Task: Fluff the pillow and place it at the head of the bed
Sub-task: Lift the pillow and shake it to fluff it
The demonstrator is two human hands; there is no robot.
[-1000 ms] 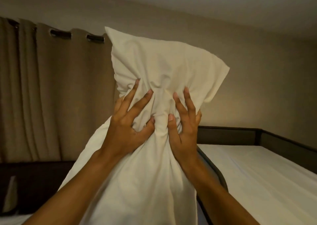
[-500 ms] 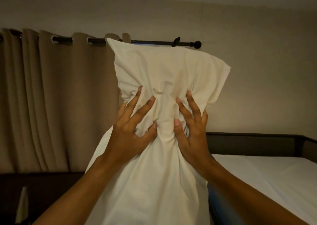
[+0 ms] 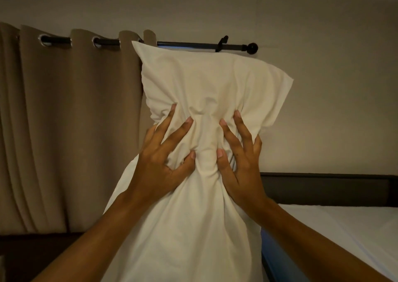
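A cream pillow (image 3: pixel 206 83) stands upright in front of me, raised to head height. Both hands squeeze its middle from the near side, bunching the cloth between them. My left hand (image 3: pixel 163 159) grips the left of the waist with fingers spread. My right hand (image 3: pixel 239 159) grips the right of the waist, thumb tips almost meeting. The bed (image 3: pixel 344 234) with a white sheet lies low on the right, its dark headboard (image 3: pixel 327 189) against the wall.
Brown curtains (image 3: pixel 64 131) hang on a black rod (image 3: pixel 193 45) at the left behind the pillow. A plain beige wall (image 3: pixel 333 109) fills the right. Dark furniture (image 3: pixel 32 253) sits low at the left.
The pillow stays pinched between both hands in the same grip. My view has tilted and turned, so the curtain rod now shows above the pillow and the bed sits lower right.
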